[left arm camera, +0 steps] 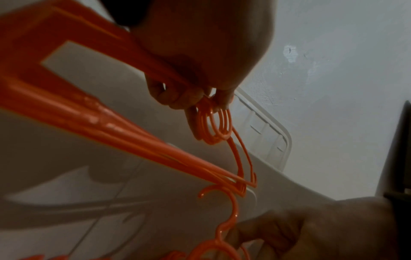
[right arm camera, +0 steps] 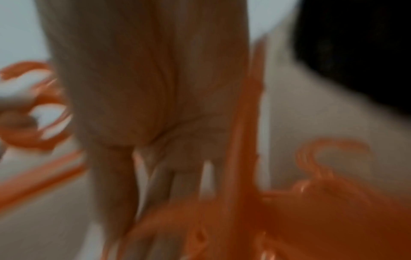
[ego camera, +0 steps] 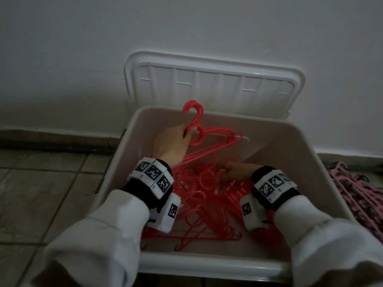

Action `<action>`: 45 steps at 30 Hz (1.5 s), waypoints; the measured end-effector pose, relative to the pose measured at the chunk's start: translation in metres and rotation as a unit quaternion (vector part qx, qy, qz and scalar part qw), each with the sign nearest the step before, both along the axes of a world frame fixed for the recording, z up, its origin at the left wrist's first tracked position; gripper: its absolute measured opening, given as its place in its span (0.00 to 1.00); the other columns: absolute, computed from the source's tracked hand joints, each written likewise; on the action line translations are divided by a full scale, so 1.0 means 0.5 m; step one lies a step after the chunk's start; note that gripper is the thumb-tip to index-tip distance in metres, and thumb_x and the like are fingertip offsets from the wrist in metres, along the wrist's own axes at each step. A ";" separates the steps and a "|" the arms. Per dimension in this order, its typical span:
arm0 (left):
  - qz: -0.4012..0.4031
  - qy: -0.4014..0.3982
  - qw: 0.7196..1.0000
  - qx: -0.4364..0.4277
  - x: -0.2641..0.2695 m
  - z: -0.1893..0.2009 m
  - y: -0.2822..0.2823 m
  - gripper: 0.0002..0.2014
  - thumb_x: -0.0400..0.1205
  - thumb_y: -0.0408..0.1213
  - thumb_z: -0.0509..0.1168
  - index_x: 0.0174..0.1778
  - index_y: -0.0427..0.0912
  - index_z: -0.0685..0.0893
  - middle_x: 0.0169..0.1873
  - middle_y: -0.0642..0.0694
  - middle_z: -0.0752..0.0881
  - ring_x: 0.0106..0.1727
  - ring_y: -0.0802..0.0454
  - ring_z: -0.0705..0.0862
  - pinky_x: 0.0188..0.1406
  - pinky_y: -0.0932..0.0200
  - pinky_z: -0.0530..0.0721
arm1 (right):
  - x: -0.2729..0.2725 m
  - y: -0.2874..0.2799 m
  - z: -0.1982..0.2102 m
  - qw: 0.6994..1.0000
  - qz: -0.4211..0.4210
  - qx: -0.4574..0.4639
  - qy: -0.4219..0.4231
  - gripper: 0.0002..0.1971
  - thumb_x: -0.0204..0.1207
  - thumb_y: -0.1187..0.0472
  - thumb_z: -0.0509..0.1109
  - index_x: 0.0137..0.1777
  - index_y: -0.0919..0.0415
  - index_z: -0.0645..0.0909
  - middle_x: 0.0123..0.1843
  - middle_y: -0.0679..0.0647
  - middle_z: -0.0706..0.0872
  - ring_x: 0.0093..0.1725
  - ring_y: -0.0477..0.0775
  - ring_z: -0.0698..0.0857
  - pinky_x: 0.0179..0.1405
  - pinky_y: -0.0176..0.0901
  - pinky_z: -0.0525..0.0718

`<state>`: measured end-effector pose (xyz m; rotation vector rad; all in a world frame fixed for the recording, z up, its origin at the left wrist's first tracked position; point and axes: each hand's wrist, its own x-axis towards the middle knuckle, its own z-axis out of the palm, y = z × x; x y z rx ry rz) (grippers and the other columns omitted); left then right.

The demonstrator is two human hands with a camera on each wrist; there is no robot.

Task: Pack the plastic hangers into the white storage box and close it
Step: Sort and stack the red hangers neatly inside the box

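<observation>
**Red hangers in the open white box**

A dim room with a plain white wall (ego camera: 83,59) and brown tiled floor (ego camera: 41,193) held the scene. A white rectangular plastic storage box (ego camera: 323,175) stood on the floor against the wall, its white ribbed lid (ego camera: 215,81) tipped up behind it and leaning on the wall. Inside lay a tangled heap of red plastic hangers (ego camera: 199,206), spread across the bottom of the box.

The left hand (ego camera: 170,146) was over the far left part of the box, fingers curled round the necks of a small bunch of red hangers (ego camera: 196,129), their hooks pointing up above the rim; the left wrist view showed the fingers (left arm camera: 175,96) pinched on the stacked rings just below the hooks. The right hand (ego camera: 232,172) was down in the heap, its fingers straight and spread among the loose hangers, gripping nothing in the blurred right wrist view (right arm camera: 155,105).

A pile of pink plastic hangers (ego camera: 356,191) lay on the floor just beside the box, on its right.
</observation>
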<state>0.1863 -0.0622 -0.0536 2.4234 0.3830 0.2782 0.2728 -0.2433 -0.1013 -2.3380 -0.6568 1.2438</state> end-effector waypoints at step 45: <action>0.062 -0.048 0.995 0.053 -0.013 0.026 -0.010 0.20 0.86 0.54 0.48 0.42 0.46 0.78 0.29 0.49 0.78 0.31 0.50 0.75 0.27 0.57 0.62 | 0.011 -0.026 0.090 0.980 -0.130 0.143 -0.042 0.11 0.83 0.64 0.60 0.50 0.67 0.84 0.12 0.46 0.66 0.12 0.42 0.61 0.13 0.30 0.61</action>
